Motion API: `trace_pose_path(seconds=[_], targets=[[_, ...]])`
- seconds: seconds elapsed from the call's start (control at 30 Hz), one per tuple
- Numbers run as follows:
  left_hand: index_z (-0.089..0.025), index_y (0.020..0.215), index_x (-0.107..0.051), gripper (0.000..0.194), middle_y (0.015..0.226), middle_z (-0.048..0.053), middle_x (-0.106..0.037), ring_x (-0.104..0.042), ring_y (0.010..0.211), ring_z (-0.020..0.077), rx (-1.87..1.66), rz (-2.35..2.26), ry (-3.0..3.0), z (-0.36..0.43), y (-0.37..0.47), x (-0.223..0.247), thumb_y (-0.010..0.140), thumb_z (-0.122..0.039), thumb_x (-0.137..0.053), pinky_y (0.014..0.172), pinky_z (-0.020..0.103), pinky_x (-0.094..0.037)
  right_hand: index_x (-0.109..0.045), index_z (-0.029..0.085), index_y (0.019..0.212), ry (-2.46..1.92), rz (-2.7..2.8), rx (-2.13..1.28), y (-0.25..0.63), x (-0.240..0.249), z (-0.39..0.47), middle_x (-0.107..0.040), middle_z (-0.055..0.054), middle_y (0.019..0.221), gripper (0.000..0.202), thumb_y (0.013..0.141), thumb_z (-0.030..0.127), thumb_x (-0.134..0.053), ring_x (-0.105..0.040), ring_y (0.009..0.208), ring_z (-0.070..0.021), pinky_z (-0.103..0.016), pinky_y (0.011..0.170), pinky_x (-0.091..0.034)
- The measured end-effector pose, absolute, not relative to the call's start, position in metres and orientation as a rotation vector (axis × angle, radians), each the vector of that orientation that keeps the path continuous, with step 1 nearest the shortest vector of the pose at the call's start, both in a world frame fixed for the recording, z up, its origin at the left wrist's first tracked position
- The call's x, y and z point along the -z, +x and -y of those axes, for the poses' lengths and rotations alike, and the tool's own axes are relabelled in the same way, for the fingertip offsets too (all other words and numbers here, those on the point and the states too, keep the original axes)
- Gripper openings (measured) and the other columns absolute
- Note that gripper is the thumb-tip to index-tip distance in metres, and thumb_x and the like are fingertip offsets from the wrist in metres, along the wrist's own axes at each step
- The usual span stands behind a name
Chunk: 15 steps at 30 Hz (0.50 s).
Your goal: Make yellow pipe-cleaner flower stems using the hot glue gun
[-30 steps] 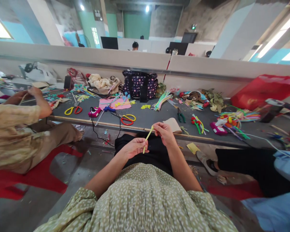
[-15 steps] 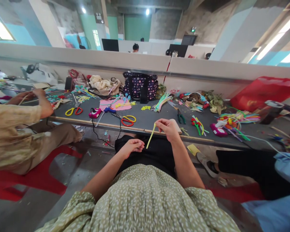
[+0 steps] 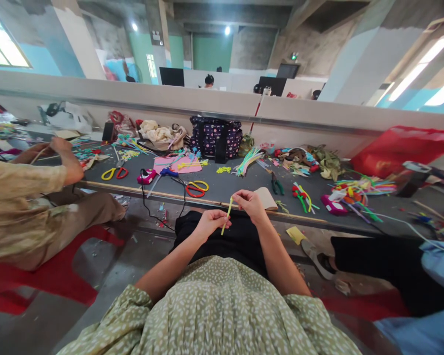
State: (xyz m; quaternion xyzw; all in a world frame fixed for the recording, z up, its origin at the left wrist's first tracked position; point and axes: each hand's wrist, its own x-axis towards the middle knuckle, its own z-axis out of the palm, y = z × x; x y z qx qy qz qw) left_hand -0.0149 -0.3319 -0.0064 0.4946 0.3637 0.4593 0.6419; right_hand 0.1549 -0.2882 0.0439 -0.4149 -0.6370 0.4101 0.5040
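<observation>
A yellow-green pipe cleaner [image 3: 223, 230] slants down between my two hands, over my lap in front of the table edge. My right hand [image 3: 247, 203] pinches its upper end between thumb and fingertips. My left hand [image 3: 213, 223] grips the stem lower down, and a short tail sticks out below the fingers. On the table just beyond lie scissors [image 3: 197, 188] with red and yellow handles. A blue glue gun [image 3: 168, 172] with a black cord rests behind them. Small yellow pieces [image 3: 223, 169] and a bundle of pale pipe cleaners [image 3: 248, 162] lie farther back.
Pliers [image 3: 277, 183] and a beige pad [image 3: 265, 198] lie to the right. Beyond stand a dark patterned bag [image 3: 207, 138] and a phone [image 3: 220, 149]. A co-worker's arm [image 3: 64, 160] works at left; another person's leg [image 3: 370, 254] is at right. A red bag [image 3: 403, 150] sits far right.
My left hand has moved up and right and closed on the pipe cleaner, which hung from my right hand alone before. My right hand has shifted slightly left and down.
</observation>
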Motion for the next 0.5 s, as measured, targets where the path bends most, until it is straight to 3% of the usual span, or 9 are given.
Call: trace_pose_path(seconds=[0.27,0.37,0.5], targets=[[-0.011,0.079,-0.069,0.024,0.071,0.009,-0.072,-0.066,0.064,0.016,-0.866,-0.937,1.224,0.334,-0.035,0.023,0.065,-0.029,-0.077,0.065,0.027,-0.05,-0.066,0.018,0.073,-0.994,1.454,-0.925,0.162,-0.047,0.285,-0.054,0.003,0.059,0.03,0.073,0.048,-0.067,-0.042,0.046,-0.009,-0.023,0.043,-0.034],[-0.013,0.087,-0.07,0.022,0.083,0.009,-0.074,-0.068,0.072,0.0151,-0.938,-1.019,1.229,0.327,-0.045,0.015,0.067,-0.022,-0.074,0.063,0.023,-0.048,-0.066,0.018,0.073,-1.014,1.481,-0.942,0.161,-0.049,0.289,-0.052,0.003,0.057,0.029,0.073,0.047,-0.067,-0.04,0.046,-0.0084,-0.022,0.043,-0.033],[-0.012,0.101,-0.068,0.034,0.094,0.012,-0.073,-0.068,0.083,0.0173,-1.02,-0.898,1.172,0.32,-0.043,-0.011,0.076,-0.036,-0.068,0.073,0.027,-0.051,-0.067,0.018,0.073,-1.009,1.551,-1.006,0.152,-0.047,0.294,-0.055,0.002,0.059,0.03,0.072,0.048,-0.067,-0.041,0.047,-0.0085,-0.022,0.044,-0.034]])
